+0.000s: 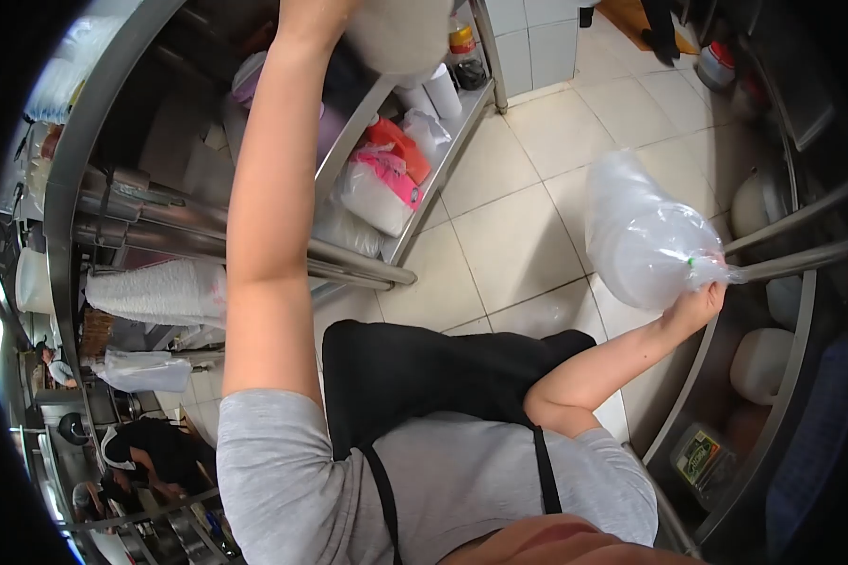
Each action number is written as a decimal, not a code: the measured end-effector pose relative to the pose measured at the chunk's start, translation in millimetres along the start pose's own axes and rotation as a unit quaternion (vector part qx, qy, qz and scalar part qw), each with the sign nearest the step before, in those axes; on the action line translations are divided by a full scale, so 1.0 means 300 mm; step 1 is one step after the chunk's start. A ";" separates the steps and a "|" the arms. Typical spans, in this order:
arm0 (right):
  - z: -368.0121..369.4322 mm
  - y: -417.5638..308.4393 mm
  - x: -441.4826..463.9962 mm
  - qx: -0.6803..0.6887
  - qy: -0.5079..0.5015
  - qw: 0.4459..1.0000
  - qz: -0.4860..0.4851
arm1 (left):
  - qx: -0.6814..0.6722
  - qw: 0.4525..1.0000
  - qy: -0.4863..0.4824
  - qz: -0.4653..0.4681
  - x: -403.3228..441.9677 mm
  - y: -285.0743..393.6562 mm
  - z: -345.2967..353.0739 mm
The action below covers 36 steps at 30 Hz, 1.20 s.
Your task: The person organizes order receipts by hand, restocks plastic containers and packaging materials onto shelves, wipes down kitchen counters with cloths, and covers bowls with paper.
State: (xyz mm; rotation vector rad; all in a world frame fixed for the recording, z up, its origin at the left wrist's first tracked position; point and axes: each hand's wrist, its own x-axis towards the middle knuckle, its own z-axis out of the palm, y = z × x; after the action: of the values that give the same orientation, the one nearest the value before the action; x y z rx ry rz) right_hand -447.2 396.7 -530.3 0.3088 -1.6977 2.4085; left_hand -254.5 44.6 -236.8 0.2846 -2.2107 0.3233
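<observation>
My right hand is closed around the gathered, knotted neck of a clear plastic bag. A stack of round, translucent pieces that look like plastic lids or tubs fills the bag, which hangs over the tiled floor. A small green spot shows near the knot. My left arm reaches far forward, and the top edge cuts off my left hand, so its fingers are hidden. Right beside that hand is a blurred whitish rounded thing; whether I grip it cannot be made out.
To the left, a metal shelf carries a red jug, white rolls and bagged goods. A rack on the right holds tubs and a clear box. A person in black bends at the far lower left.
</observation>
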 end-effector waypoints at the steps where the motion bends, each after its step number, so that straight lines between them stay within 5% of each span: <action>1: 0.001 -0.017 -0.002 -0.003 0.015 1.000 -0.013 | -0.004 1.000 -0.007 -0.006 -0.041 0.050 -0.012; 4: 0.009 -0.068 -0.009 -0.007 0.042 0.999 -0.033 | -0.066 0.996 0.044 -0.035 -0.161 0.171 -0.014; 6: 0.010 -0.088 -0.017 -0.009 0.116 0.990 -0.079 | -0.269 0.946 0.021 -0.181 -0.269 0.219 0.010; 7: -0.002 -0.086 -0.017 -0.012 0.122 0.989 -0.088 | -0.122 0.988 -0.020 -0.089 -0.322 0.205 0.014; 10: 0.004 -0.121 -0.024 0.024 0.124 0.985 -0.119 | -0.211 0.952 -0.108 -0.195 -0.463 0.262 0.069; 14: 0.006 -0.127 -0.031 0.094 0.107 0.986 -0.092 | -0.173 0.968 -0.125 -0.131 -0.729 0.292 0.192; 20: -0.015 -0.101 -0.023 -0.030 0.067 0.993 -0.097 | -0.233 0.936 -0.223 -0.142 -1.069 0.480 0.195; 27: 0.067 0.035 -0.020 0.023 0.098 0.995 0.011 | -0.300 0.875 -0.331 -0.188 -1.117 0.599 0.008; 31: 0.100 0.063 -0.032 0.108 0.019 0.990 0.086 | -0.296 0.827 -0.455 -0.151 -1.047 0.593 -0.062; 36: 0.109 0.081 -0.068 0.034 -0.129 0.975 0.179 | -0.335 0.822 -0.455 -0.069 -0.981 0.577 -0.102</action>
State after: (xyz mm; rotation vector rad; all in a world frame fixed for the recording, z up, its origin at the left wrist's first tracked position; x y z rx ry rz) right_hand -431.8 357.3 -547.1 0.3672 -1.9254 2.7938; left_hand -108.6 244.1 -474.5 0.2189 -3.0196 -0.8564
